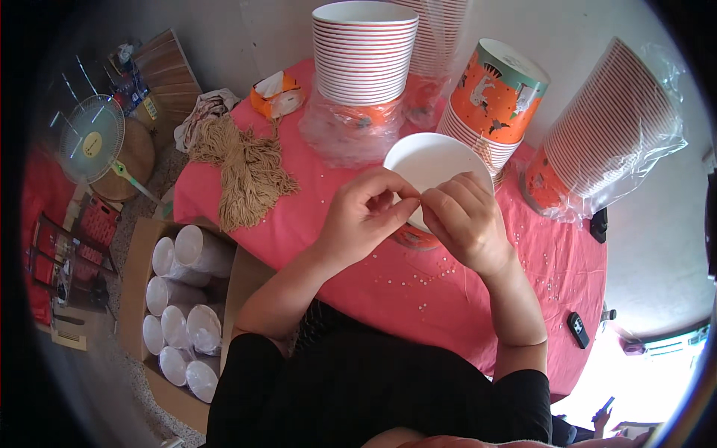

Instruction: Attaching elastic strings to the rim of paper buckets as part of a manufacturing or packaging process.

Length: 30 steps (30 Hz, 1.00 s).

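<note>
My left hand (366, 216) and my right hand (470, 224) meet fingertip to fingertip over the near rim of an orange paper bucket (437, 151) with a white inside. Each hand is closed in a pinch. Whatever sits between the fingers is too small to make out. The bucket stands upright on the pink tablecloth (358, 276), its front mostly hidden behind my hands. Behind it rises an upside-down stack of orange and green printed buckets (493, 93). A bundle of tan cords (250, 175) lies on the cloth to the left of my hands.
Tall stacks of nested buckets (366, 60) stand at the back, and a plastic-wrapped stack (605, 134) leans at the right. An orange packet (276, 95) lies at back left. Small white bits dot the cloth near a black remote (577, 330). A cardboard box (138, 299) holds several wrapped stacks.
</note>
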Each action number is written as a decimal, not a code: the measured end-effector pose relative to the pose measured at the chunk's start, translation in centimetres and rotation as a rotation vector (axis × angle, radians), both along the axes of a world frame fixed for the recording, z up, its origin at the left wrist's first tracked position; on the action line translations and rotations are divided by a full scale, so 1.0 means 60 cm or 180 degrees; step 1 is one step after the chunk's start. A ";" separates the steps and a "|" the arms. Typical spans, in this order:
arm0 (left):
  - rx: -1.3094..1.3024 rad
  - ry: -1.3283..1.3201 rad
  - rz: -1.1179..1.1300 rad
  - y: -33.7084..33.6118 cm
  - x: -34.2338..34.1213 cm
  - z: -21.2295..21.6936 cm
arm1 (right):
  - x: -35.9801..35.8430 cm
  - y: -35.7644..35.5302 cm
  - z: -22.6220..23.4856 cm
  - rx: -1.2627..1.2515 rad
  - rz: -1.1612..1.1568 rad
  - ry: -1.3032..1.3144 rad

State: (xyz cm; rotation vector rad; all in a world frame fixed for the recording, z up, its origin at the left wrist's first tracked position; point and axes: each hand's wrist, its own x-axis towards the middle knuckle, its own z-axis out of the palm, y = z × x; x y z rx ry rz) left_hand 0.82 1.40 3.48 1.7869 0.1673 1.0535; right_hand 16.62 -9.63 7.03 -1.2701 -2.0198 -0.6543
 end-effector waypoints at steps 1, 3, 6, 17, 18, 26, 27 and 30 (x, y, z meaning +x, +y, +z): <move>-0.0059 0.0123 -0.0044 -0.001 0.000 0.002 | -0.001 -0.001 0.001 -0.0029 -0.0003 -0.0043; -0.0122 0.0252 -0.0093 -0.002 -0.002 0.004 | 0.001 -0.002 0.002 -0.0029 -0.0001 -0.0078; -0.0486 0.0349 -0.0287 0.002 -0.010 0.005 | 0.009 -0.006 0.002 -0.0058 -0.0064 -0.0159; 0.0835 0.0167 0.0170 0.001 -0.003 0.009 | 0.004 -0.017 0.057 0.0452 -0.0312 -0.0757; 0.0834 0.0171 0.0168 0.004 -0.003 0.002 | 0.009 -0.019 0.062 0.0521 -0.0340 -0.0733; 0.1452 0.0409 0.0563 0.002 -0.007 -0.019 | 0.047 -0.023 0.094 0.1103 -0.0657 -0.0672; 0.1450 0.0407 0.0559 0.004 -0.007 -0.020 | 0.046 -0.021 0.089 0.1101 -0.0661 -0.0674; 0.1393 0.0367 0.0427 0.009 -0.009 -0.026 | 0.045 -0.019 0.076 0.0991 -0.0706 -0.0344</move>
